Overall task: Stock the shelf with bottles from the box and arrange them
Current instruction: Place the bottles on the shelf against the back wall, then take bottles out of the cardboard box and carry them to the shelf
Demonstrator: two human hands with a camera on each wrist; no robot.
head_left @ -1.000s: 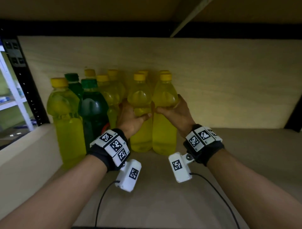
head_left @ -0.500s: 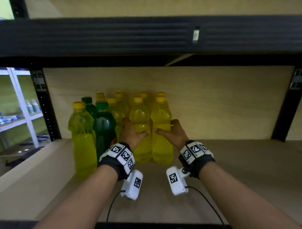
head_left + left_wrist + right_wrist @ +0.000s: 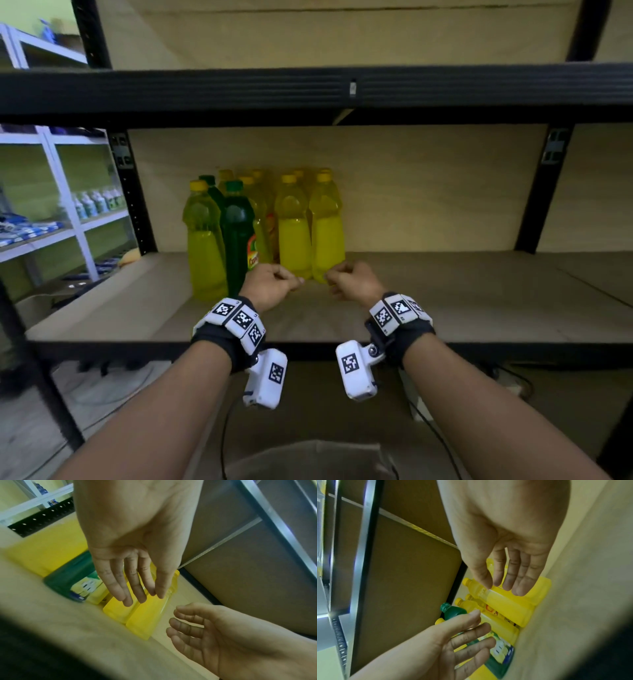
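Several yellow bottles and two green ones stand clustered at the back left of the wooden shelf board (image 3: 462, 298). The two front yellow bottles (image 3: 294, 236) (image 3: 327, 233) stand side by side, with a green bottle (image 3: 236, 236) to their left. My left hand (image 3: 274, 282) and right hand (image 3: 349, 279) hover just in front of that pair's bases, fingers loosely bent and holding nothing. In the left wrist view the left hand's fingers (image 3: 137, 588) reach out relaxed above the yellow bottles (image 3: 145, 622). In the right wrist view the right hand's fingers (image 3: 508, 580) hang apart from a yellow bottle (image 3: 505, 605).
A black shelf beam (image 3: 308, 92) runs overhead, with black uprights at left (image 3: 132, 205) and right (image 3: 534, 205). A white rack (image 3: 68, 192) with small bottles stands further left. A pale cardboard flap (image 3: 308, 459) shows below between my forearms.
Both hands have let go of the two front yellow bottles and drawn back toward the shelf's front edge. The head view has pulled back and now shows the whole shelf bay.
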